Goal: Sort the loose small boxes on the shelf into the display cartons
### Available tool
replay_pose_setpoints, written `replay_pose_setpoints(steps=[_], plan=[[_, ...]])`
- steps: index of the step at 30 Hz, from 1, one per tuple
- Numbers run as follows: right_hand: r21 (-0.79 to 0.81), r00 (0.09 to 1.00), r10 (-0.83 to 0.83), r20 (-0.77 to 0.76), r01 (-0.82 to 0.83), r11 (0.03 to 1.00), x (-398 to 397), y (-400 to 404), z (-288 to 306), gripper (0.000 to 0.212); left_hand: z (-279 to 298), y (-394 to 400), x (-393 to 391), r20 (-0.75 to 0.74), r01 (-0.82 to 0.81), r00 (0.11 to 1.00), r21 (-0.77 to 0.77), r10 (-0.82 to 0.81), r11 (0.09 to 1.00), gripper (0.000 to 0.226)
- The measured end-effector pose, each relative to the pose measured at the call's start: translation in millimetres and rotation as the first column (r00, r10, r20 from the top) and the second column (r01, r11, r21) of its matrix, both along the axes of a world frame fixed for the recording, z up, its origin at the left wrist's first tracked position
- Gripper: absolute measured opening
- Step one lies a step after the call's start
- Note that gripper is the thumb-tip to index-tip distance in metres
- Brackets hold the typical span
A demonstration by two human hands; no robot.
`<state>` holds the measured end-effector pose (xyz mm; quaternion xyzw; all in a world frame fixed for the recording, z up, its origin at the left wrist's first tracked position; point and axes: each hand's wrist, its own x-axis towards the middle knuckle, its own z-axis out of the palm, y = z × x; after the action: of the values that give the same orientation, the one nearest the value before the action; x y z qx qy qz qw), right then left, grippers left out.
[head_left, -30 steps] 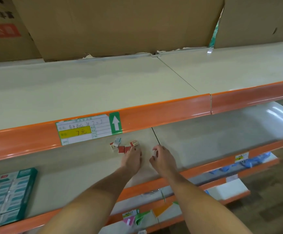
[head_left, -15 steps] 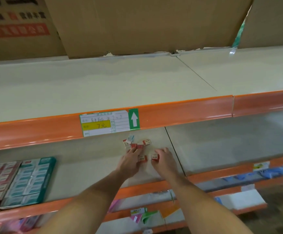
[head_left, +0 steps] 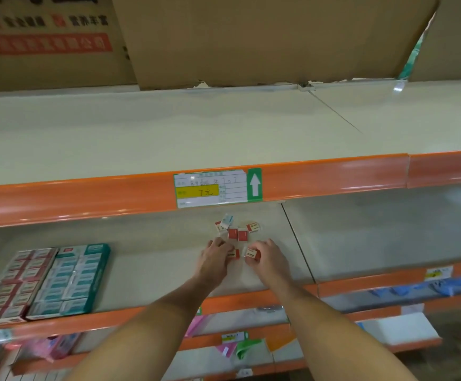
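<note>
At nine o'clock on the beige metal shelf (head_left: 155,273) lie a red-and-white display carton (head_left: 17,284) and a teal display carton (head_left: 71,280). The left hand (head_left: 214,258) grasps a small red-and-white box (head_left: 234,254); the right hand (head_left: 269,257) pinches another white-and-red box (head_left: 252,254). At twelve o'clock sit loose small boxes (head_left: 237,229).

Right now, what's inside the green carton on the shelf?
The green carton holds rows of small white-and-teal boxes, packed nearly full. Only the top layer shows; anything underneath is covered. The red carton touches its left side.
</note>
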<state>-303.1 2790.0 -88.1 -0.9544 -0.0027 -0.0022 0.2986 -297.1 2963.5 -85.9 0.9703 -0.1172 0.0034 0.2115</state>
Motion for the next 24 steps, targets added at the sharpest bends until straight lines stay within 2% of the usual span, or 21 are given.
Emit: replay_pose_setpoints(steps=[10,24], plan=[[-0.017,0.99,0.123,0.073,-0.122,0.992,1,73,10,0.028,12,78,-9,0.017,-0.103,0.994,-0.003,0.103,0.995,0.03],[-0.066,0.965,0.261,0.04,-0.258,0.964,-5,194,19,0.03,23,195,-38,0.033,-0.207,0.978,0.025,0.206,0.978,0.036]])
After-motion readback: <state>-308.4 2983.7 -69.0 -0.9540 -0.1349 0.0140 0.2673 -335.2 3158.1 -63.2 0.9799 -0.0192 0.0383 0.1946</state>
